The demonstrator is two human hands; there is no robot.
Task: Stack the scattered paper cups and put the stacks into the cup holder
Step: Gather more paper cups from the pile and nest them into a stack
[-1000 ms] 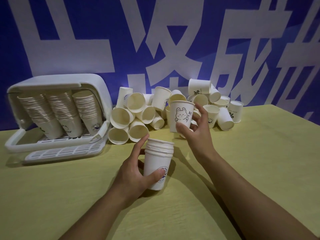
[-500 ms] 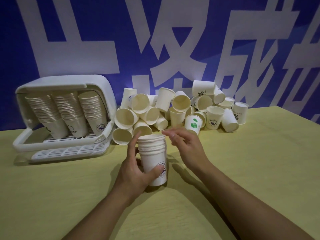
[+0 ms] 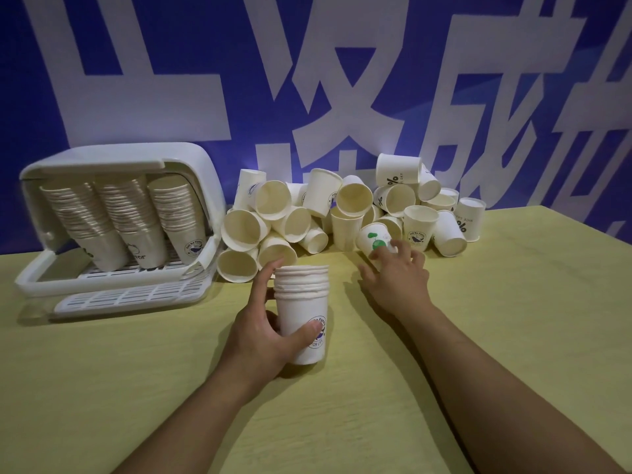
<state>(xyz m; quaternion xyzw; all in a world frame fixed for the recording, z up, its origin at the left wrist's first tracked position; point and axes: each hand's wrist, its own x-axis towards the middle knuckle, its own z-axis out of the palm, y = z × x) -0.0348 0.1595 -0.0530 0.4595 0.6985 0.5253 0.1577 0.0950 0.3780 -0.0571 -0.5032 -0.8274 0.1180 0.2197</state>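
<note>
My left hand [image 3: 261,331] grips a stack of white paper cups [image 3: 302,304] standing upright on the yellow table, thumb across the printed logo. My right hand [image 3: 398,277] reaches forward with spread fingers that touch a cup with a green print [image 3: 371,237], which lies on its side at the front of the loose cup pile [image 3: 290,222]. The white cup holder [image 3: 191,160] stands at the left with its lid raised. Inside it three tall cup stacks [image 3: 126,213] lean side by side.
The holder's slotted white tray [image 3: 126,297] juts out over the table [image 3: 513,302] in front of it. The pile of cups runs along the blue wall with large white characters [image 3: 171,63], from the holder to right of centre.
My right hand set the rabbit-print cup onto the stack, then moved forward and right to the green-print cup. My left hand and the stack stayed in place.
</note>
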